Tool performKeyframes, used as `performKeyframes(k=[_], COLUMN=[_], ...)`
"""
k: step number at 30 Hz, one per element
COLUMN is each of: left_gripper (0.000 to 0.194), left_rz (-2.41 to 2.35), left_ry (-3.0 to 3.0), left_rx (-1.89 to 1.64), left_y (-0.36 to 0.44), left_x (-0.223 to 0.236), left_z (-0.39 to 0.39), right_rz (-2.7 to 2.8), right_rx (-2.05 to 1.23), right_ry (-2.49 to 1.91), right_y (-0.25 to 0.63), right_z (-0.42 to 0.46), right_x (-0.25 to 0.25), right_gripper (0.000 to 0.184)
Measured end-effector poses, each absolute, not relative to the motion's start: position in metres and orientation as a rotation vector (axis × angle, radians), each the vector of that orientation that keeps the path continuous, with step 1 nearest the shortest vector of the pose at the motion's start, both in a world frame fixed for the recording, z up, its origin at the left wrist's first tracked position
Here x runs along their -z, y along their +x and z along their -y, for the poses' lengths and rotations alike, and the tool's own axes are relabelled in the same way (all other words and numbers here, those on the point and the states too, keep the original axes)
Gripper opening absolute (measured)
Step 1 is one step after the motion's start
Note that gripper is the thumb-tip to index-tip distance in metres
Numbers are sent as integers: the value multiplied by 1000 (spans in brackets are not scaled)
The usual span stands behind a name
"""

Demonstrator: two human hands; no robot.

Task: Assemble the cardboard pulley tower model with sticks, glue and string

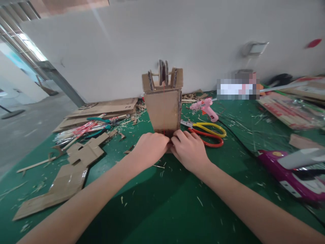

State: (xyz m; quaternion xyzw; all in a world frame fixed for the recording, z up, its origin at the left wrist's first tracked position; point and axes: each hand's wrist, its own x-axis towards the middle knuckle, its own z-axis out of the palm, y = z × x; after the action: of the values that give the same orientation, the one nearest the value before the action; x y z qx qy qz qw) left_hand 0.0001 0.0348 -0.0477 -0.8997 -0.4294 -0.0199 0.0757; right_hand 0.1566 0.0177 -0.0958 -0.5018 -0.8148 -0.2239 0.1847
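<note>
An upright cardboard box tower (163, 110) stands in front of me, with a round cardboard pulley (163, 73) on a stick axle between two uprights at its top. A thin red string (164, 113) runs from the pulley down the front face to my fingers. My left hand (152, 144) is closed at the tower's foot, its fingertips by the lower end of the string. Beside it, almost touching, my right hand (189, 147) has its fingers bent and pinched together. What the fingertips of both hands grip is hidden.
Right of the tower lie scissors (209, 132) with yellow and red handles and a pink glue gun (207, 107). A purple iron-like appliance (286, 173) sits at far right. Cardboard pieces (73, 169), teal-handled pliers (101, 127) and scraps cover the left of the green table (162, 210).
</note>
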Motion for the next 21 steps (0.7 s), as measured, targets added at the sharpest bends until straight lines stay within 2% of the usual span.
performKeyframes(k=[9, 12, 17, 21], left_gripper=[24, 24, 25, 26], left_rz=[1156, 1170, 1266, 1297], left_ry=[-2739, -2755, -2769, -2805], left_rx=[-4, 15, 52, 45], left_y=[1, 1, 0, 0], left_x=[41, 41, 41, 42], left_z=[-34, -35, -36, -37], right_rz=[2315, 2319, 2390, 2389], right_rx=[51, 101, 391, 436], right_ry=[-1137, -1166, -1236, -1230], right_y=[172, 172, 167, 166], right_z=[-26, -24, -20, -18], right_x=[99, 96, 89, 89], right_gripper=[7, 8, 13, 15])
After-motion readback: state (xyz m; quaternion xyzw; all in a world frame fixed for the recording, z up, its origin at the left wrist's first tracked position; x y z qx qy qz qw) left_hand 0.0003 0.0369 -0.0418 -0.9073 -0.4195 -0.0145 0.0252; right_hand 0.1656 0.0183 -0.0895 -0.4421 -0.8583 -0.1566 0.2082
